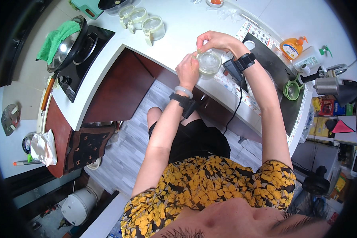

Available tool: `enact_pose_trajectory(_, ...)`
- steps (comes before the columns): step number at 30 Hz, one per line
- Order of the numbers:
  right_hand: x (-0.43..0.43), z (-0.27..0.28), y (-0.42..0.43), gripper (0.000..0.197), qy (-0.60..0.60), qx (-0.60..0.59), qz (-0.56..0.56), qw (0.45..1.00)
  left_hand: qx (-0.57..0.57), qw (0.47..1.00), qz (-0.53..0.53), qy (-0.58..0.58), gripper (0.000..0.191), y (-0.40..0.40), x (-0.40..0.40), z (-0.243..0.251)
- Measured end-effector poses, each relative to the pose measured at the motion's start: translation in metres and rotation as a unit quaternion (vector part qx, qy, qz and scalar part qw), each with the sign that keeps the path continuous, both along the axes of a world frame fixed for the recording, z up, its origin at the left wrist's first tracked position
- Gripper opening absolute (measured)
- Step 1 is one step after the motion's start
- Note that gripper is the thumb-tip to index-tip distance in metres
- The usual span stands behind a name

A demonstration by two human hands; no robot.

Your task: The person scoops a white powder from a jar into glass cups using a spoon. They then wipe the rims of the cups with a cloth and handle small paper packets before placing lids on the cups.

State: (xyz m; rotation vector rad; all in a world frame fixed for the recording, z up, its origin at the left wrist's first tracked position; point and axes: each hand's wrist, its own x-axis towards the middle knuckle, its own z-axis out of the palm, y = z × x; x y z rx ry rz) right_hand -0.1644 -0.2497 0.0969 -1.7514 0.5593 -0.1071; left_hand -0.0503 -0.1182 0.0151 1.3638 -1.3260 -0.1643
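Observation:
A round clear glass jar (209, 64) sits at the front edge of the white countertop, close to the sink. My left hand (188, 70) is closed at the jar's left side, apparently around its handle, which the fingers hide. Over the jar's far side, my right hand (216, 42) bends inward with its thumb and fingertips drawn together, close to the left hand's fingers. Whether a small thing is pinched in them cannot be made out. Each wrist wears a black strapped device.
Three lidded glass jars (153, 28) with pale handles stand farther left. A wok (68, 44) with a green cloth (58, 38) rests on the black hob (102, 35). To the right are the dark sink (263, 56), a green strainer (292, 90), an orange pump bottle (291, 47) and a hanging black cable (239, 104).

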Motion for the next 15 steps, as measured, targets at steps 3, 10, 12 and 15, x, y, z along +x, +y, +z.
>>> enact_pose_trajectory(3,0.015,0.004,0.008,0.009,0.030,-0.096,0.022,0.995,0.054,0.998,-0.001,-0.017,0.031,0.002,0.003,0.003)
enact_pose_trajectory(10,-0.015,-0.010,0.018,0.018,-0.166,0.028,-0.285,0.943,0.041,0.999,-0.025,0.014,0.035,0.001,-0.001,0.008)
enact_pose_trajectory(12,-0.040,-0.015,0.033,0.020,-0.157,-0.006,-0.277,0.948,0.033,0.999,-0.025,0.024,0.035,0.001,0.002,0.005)
enact_pose_trajectory(15,-0.070,-0.016,0.059,0.021,-0.105,-0.019,-0.273,0.956,0.020,0.999,-0.011,0.025,0.029,-0.002,0.000,-0.001)
